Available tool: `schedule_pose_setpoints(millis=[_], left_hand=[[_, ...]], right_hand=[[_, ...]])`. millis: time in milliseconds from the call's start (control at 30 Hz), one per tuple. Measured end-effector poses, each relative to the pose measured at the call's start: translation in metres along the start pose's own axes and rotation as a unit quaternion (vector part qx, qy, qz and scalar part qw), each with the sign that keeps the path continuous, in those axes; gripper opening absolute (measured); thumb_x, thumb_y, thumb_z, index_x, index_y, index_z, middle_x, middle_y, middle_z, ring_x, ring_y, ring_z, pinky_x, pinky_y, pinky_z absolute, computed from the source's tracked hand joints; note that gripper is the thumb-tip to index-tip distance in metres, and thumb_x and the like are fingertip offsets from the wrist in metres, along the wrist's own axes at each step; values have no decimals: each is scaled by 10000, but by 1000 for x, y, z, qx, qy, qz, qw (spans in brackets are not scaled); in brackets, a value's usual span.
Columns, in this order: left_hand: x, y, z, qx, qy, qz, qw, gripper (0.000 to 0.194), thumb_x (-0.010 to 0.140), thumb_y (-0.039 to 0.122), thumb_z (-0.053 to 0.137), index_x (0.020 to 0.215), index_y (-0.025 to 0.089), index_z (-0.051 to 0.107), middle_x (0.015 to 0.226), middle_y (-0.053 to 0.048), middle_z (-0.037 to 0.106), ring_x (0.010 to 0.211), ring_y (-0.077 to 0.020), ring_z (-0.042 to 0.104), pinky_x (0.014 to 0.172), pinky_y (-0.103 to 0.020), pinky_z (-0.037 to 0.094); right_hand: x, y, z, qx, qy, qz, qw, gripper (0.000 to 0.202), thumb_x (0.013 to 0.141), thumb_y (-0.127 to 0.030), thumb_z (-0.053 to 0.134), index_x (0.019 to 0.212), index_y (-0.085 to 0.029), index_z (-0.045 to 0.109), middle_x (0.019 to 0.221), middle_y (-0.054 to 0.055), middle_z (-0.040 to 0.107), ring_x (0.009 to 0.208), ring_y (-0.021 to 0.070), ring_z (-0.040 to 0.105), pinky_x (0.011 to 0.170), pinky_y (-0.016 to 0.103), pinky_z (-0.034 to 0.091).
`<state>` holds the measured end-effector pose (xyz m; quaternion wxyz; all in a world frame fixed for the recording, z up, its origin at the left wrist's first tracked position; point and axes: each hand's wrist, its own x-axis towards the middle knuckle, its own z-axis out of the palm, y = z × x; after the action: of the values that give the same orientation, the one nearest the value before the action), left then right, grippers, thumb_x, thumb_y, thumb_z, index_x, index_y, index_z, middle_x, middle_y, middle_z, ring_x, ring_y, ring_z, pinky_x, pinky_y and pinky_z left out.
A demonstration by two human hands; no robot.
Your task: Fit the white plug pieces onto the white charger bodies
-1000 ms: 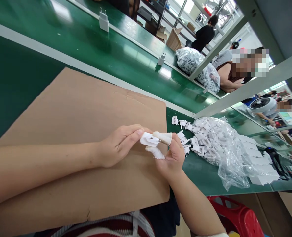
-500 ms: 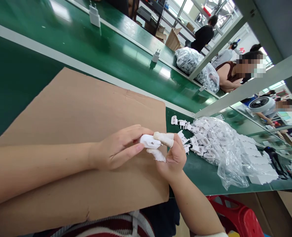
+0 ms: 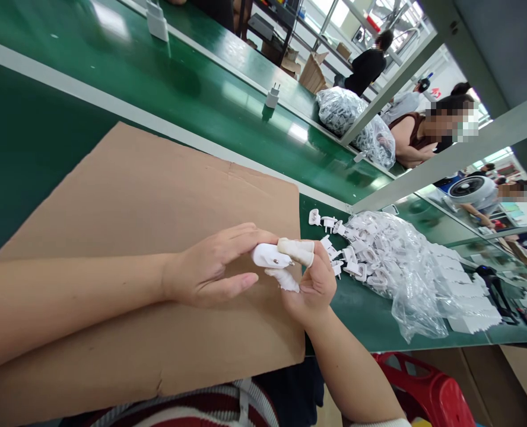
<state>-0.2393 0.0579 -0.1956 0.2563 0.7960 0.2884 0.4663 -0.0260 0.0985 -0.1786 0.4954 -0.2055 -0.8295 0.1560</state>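
A white two-pin charger plug (image 3: 270, 256) is above the cardboard, its pins pointing right toward my right hand (image 3: 310, 276). White finger cots cover the thumb and finger of that hand, which pinch the plug at its pin end. My left hand (image 3: 216, 267) is open, fingers stretched along the far side of the plug and fingertips close against it. Its thumb stands clear of the plug. Beneath both hands lies a flat brown cardboard sheet (image 3: 156, 196).
To the right, a clear plastic bag (image 3: 419, 284) spills white plug pieces (image 3: 356, 261) over the green table. Behind runs a green conveyor belt (image 3: 210, 95) carrying upright chargers (image 3: 271, 96). A metal post (image 3: 450, 160) slants across the right; a red stool (image 3: 437, 385) stands below. Several people sit beyond.
My left thumb has lifted off the charger plug and dropped away from it. The right hand keeps its grip. Chargers on the conveyor belt have shifted left.
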Motion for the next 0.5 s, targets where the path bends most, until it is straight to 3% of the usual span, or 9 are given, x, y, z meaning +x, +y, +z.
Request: schedule_pose_setpoints(millis=[233,333,500], left_hand=[[-4,-3,9,14,23,-49,998,416,984,262,546,1395,201,531,1211,-118,698,1055,-251,661,948,-363,546],[-7,-8,17,28,48,-131,990,424,1011,276,521,1432,227,524,1379,-110,655,1201,-256,656,1053,-364,530],[-5,-14,19,1,40,-284,958,450,1005,535,570,1335,233,617,1340,-100,696,1190,-294,679,1060,-407,554]], right_hand=[[-3,3,-1,-21,-18,22,999,373,888,-176,766,1242,-275,698,1056,64,727,922,206,718,779,351,632],[-7,7,1,-39,-47,62,996,318,910,-245,756,1224,-248,709,1026,67,726,940,206,715,815,344,627],[-4,19,2,-37,-69,122,989,393,941,-305,718,1321,-220,662,1152,86,731,1099,195,694,988,330,579]])
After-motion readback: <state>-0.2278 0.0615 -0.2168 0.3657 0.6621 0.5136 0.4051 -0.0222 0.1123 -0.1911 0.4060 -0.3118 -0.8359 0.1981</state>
